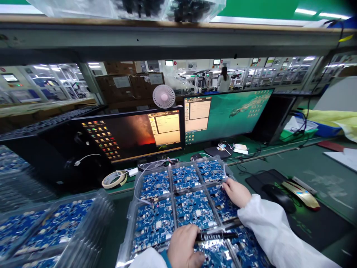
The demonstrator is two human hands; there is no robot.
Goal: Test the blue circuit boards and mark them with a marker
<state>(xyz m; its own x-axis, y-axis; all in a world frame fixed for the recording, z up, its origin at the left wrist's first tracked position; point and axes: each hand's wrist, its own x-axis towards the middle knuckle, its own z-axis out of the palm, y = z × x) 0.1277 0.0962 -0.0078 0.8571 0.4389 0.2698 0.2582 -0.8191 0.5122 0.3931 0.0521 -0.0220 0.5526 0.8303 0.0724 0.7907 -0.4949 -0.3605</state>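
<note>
A clear plastic tray [170, 186] holds several blue circuit boards [192, 208] in its compartments. My left hand [184, 245] is closed around a black marker pen [217, 236], which lies level above the near boards and points right. At the tray's right side, my right hand [236, 191] is pinched at the end of a thin white cable [224, 170], over a board in the right column. Its fingertips partly hide what they grip. Another white cable [136, 190] loops to a connector on a left board, where a small red light shows.
Stacked trays of boards [55, 230] stand at the left. Two monitors [134, 134] stand behind the tray, with a small pink fan [164, 96] above. A tape roll [114, 179] lies behind left; a black mouse [279, 198] and a gold mouse [301, 195] rest at right.
</note>
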